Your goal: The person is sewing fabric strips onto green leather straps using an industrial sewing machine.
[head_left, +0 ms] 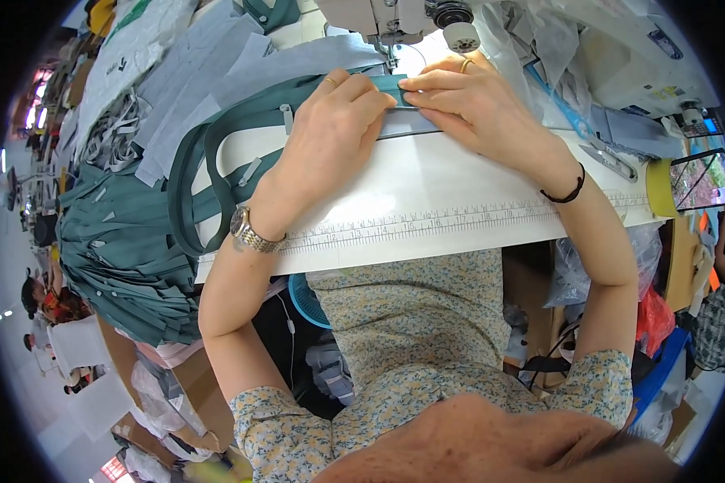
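Note:
A dark green fabric strip [390,87] runs between my two hands, just on my side of the sewing machine's presser foot [391,58]. My left hand [342,121] pinches it from the left, thumb and fingers together. From the right, my right hand [483,105] grips its other end with bent fingertips. Under the fingers lies a pale grey-blue piece [411,122] with a dark edge, flat on the white table [427,173]. The strip's long tail [187,185] loops to the left past my wrist. What lies beneath the fingertips is hidden.
A printed ruler scale [411,223] crosses the table's near edge. Thread snips [612,157] and a phone [699,181] on a yellow stand are at the right. Green cut pieces [129,249] heap up at the left; grey-blue fabric [193,80] lies behind.

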A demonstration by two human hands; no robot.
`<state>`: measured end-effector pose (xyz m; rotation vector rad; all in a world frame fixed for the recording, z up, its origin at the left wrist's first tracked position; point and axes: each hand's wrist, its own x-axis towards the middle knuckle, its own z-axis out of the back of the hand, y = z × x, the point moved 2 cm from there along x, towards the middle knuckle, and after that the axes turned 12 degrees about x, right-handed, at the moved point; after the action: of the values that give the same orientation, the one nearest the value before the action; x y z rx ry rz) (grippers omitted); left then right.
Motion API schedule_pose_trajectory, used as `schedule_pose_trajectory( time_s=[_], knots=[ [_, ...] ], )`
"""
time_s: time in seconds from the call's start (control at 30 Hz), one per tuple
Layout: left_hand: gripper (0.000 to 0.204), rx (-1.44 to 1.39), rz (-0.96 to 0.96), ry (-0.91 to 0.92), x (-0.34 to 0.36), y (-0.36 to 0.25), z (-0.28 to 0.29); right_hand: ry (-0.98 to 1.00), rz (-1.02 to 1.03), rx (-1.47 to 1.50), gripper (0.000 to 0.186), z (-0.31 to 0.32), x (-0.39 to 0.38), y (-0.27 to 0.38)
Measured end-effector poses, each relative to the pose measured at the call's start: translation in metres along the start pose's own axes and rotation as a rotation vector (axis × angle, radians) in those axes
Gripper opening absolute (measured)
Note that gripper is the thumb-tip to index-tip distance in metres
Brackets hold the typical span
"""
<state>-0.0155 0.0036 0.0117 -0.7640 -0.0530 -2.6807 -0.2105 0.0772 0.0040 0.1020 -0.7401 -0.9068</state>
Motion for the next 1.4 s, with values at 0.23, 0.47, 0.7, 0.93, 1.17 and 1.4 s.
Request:
schedule_pose_trajectory(
  time_s=[0.23,0.47,0.7,0.93,1.17,1.4],
  knots=[
    [0.015,-0.003,0.017,0.002,0.002,0.002,-0.002,0.016,-0.026,0.027,0.019,-0.003,-0.002,-0.003],
    [0.013,0.038,-0.034,-0.05,0.006,0.007,0.006,0.026,-0.009,-0.014,0.019,-0.003,-0.002,-0.003],
    [0.026,0.451,-0.329,0.077,0.007,0.012,0.009,0.038,-0.035,-0.023,0.017,-0.003,-0.003,0.0],
    [0.024,0.448,-0.388,-0.023,0.008,0.011,0.002,0.034,-0.033,-0.013,0.017,-0.002,-0.003,0.0],
    [0.031,0.418,-0.337,0.013,0.003,0.016,-0.002,0.036,-0.031,-0.011,0.017,-0.002,-0.002,-0.003],
    [0.029,0.393,-0.282,0.001,0.003,0.016,-0.003,0.086,-0.161,-0.038,0.026,0.0,0.003,0.01]
  ],
)
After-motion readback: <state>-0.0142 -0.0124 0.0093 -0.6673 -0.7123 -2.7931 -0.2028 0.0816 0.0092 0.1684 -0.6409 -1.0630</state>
